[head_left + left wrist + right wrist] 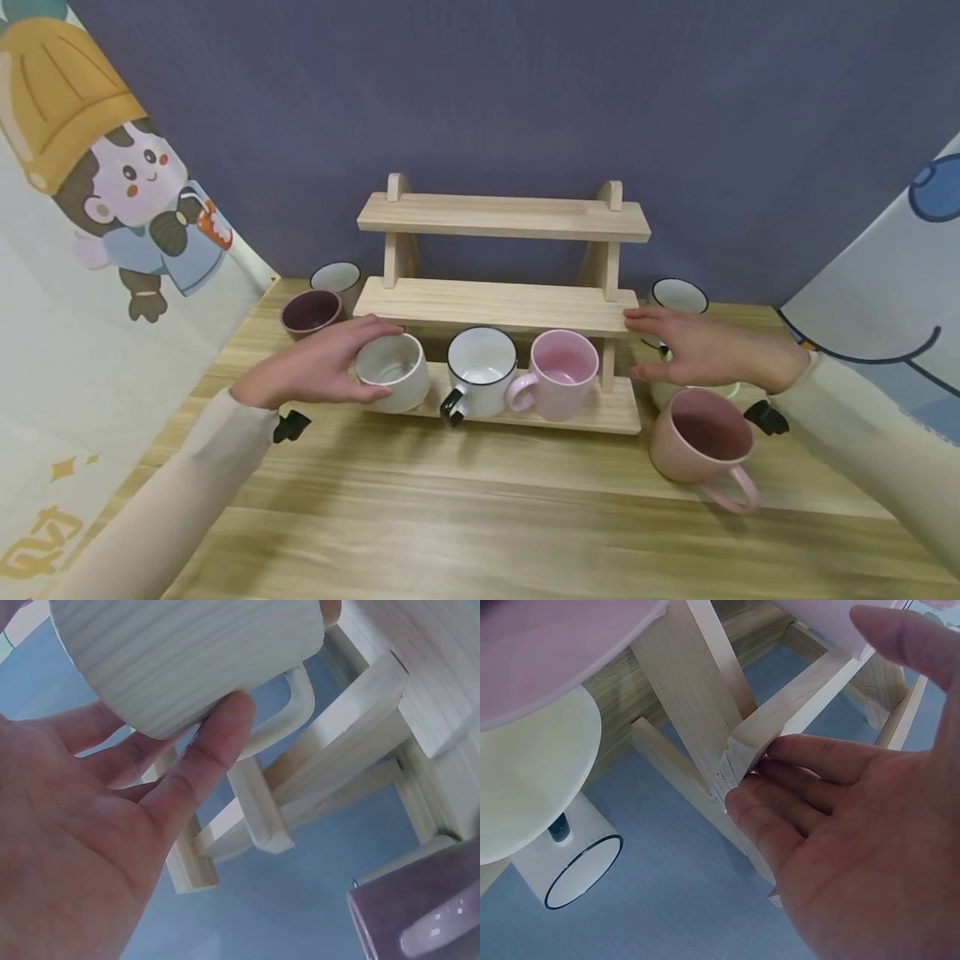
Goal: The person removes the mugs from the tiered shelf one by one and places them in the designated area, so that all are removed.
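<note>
A white ribbed mug (396, 385) stands at the left end of the bottom tier of a wooden three-tier shelf (495, 305). My left hand (311, 365) grips that mug, thumb on the near side and fingers on the far side. Its handle shows in the left wrist view, below the ribbed side (195, 660). My right hand (701, 348) touches the right end of the middle board (769, 727) with fairly straight fingers and holds nothing. To the right of the white mug, a black-rimmed white mug (480, 383) and a pink mug (564, 379) share the bottom tier.
A dusty-pink mug (693, 446) stands on the table (420, 517) below my right hand. Behind it are a partly hidden pale mug (660, 392) and a black-rimmed white mug (678, 296). On the left stand a dark purple mug (311, 312) and another white mug (337, 277).
</note>
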The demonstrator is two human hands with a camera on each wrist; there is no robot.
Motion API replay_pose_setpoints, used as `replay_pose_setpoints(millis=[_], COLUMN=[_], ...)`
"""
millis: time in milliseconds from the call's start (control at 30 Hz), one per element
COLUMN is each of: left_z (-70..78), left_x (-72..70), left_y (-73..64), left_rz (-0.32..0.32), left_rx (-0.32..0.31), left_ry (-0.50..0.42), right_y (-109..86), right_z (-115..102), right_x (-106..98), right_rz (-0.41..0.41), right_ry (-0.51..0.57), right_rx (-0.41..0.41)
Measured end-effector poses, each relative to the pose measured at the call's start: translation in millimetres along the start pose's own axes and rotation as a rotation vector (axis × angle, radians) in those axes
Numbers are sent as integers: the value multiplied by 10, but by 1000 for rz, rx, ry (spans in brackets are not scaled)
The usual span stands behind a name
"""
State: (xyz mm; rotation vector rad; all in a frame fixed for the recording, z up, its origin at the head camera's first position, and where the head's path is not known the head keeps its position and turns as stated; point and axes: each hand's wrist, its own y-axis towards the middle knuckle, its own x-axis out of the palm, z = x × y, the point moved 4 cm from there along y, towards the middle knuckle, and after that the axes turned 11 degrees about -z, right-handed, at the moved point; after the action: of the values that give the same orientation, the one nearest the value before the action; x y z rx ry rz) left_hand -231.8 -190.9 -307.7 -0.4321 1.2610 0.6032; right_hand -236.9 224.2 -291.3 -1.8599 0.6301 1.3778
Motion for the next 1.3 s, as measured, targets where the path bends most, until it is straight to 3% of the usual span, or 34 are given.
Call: replay_pose_setpoints(millis=[333,633,833,1300], left_z=[-3,-50,-54,-196], left_x=[-52,-90,-106,-144], left_y=[-224,-449,-601,-822], left_rz=[21,28,36,40], left_rx=[-22,-73,-102,-177], left_ry=[18,-31,3,26], right_y=[-4,-8,-16,8], right_z=[4,11,7,42], right_x=[47,73,92,44], right_rz=[1,7,6,27], right_ry=[4,-3,-5,-13], right_rx=[-11,-14,-6,-16])
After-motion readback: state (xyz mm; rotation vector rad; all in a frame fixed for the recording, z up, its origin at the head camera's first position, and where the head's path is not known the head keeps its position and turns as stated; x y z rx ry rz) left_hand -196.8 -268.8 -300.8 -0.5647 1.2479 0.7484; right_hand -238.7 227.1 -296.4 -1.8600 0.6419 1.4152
